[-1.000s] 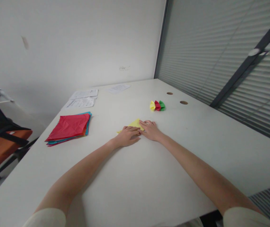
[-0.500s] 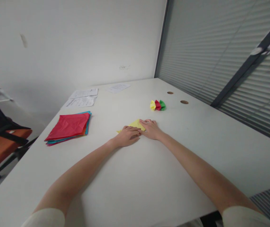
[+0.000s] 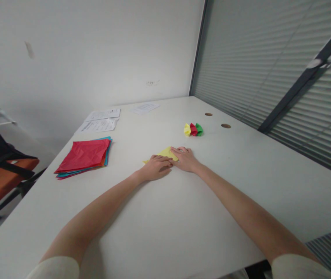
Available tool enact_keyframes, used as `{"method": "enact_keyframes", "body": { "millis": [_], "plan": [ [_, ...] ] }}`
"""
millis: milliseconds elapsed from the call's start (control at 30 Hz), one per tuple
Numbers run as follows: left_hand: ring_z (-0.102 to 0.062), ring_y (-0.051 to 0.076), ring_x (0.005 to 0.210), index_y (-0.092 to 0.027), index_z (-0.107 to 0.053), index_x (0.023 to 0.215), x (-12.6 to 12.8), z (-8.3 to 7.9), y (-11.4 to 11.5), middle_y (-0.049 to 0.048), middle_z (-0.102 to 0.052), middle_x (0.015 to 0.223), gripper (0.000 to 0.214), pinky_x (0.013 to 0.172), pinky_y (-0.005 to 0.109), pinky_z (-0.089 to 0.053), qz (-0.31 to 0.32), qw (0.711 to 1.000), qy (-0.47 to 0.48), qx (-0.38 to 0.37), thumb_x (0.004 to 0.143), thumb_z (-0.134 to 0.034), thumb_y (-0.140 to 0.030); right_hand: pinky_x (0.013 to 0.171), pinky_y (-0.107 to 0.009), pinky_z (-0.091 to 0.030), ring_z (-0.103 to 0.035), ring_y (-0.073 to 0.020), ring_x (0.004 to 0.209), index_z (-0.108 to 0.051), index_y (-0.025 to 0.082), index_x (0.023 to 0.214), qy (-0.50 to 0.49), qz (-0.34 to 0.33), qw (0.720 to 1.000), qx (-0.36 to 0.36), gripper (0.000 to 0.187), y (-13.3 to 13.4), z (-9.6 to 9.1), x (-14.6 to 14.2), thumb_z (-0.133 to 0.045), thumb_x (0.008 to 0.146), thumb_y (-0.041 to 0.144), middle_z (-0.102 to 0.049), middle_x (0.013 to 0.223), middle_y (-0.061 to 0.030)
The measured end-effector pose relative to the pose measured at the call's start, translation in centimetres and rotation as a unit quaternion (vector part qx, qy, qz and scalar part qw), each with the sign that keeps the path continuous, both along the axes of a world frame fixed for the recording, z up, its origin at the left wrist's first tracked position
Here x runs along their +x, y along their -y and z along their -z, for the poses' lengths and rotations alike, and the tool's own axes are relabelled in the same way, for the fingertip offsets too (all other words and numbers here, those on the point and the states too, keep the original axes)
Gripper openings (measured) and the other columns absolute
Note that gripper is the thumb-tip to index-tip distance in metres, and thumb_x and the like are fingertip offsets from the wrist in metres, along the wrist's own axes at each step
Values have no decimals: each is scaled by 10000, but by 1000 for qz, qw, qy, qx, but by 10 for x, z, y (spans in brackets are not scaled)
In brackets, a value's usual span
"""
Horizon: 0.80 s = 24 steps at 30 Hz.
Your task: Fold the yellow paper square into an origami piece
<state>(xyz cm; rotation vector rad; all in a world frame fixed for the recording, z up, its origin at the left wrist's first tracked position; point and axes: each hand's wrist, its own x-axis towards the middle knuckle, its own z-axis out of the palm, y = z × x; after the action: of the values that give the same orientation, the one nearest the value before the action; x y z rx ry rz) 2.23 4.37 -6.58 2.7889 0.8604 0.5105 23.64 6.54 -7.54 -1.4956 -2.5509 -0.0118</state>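
Note:
A folded sheet of yellow paper (image 3: 165, 152) lies on the white table (image 3: 165, 217), partly hidden under my fingers. My left hand (image 3: 157, 166) is over its near left part, fingers bent and close together, gripping the near edge. My right hand (image 3: 185, 158) holds the right end of the sheet, its fingertips pressing the paper down. Both thumbs meet at the near edge, where the fold is hidden. Beyond my right hand stand three small fan-shaped folded papers in a row: yellow (image 3: 187, 130), red (image 3: 193, 129) and green (image 3: 199, 130).
A stack of coloured paper (image 3: 84, 155), red on top, lies at the table's left edge. Printed sheets (image 3: 101, 120) are behind it, with another sheet (image 3: 146, 108) near the wall. Two round holes (image 3: 226, 126) pierce the table at the right. An orange chair (image 3: 5, 180) stands at left.

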Motion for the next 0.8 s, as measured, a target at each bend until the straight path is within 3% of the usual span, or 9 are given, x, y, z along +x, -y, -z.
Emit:
{"method": "enact_keyframes", "body": {
  "millis": [167, 400, 567, 800],
  "plan": [
    [-571, 211, 1157, -244, -652, 1040, 2, -2, 2, 65, -630, 1252, 264, 1000, 395, -386, -4, 1000, -1, 16, 934, -450, -375, 967, -506, -347, -435, -333, 1237, -466, 205, 1401, 6, 1, 1000, 8, 603, 1, -3, -1, -313, 933, 553, -425, 1492, -64],
    [-628, 181, 1029, -221, -655, 1046, 5, 0, -8, 82, -703, 1035, 381, 939, 340, -445, -25, 1000, 0, -7, 992, -310, -372, 932, -513, -365, -463, -312, 1177, -508, 263, 1371, 1, 7, 1000, 6, 481, -2, -2, 3, -308, 943, 355, -443, 1479, 1],
    [-635, 185, 982, -256, -682, 1086, 11, 3, -24, 42, -714, 1065, 301, 904, 334, -471, -46, 998, 19, -35, 946, -426, -331, 930, -526, -363, -449, -335, 1173, -517, 261, 1365, 4, 10, 1000, 10, 489, -3, 1, 4, -351, 930, 412, -431, 1487, 7],
    [-658, 165, 893, -207, -746, 897, 18, 9, -51, 41, -728, 959, 172, 866, 289, -502, -36, 982, 102, -153, 825, -594, -242, 938, -515, -360, -447, -326, 1177, -501, 295, 1370, 0, 11, 1000, 12, 475, -2, 3, 5, -362, 926, 389, -458, 1470, 18]
  ]
}}
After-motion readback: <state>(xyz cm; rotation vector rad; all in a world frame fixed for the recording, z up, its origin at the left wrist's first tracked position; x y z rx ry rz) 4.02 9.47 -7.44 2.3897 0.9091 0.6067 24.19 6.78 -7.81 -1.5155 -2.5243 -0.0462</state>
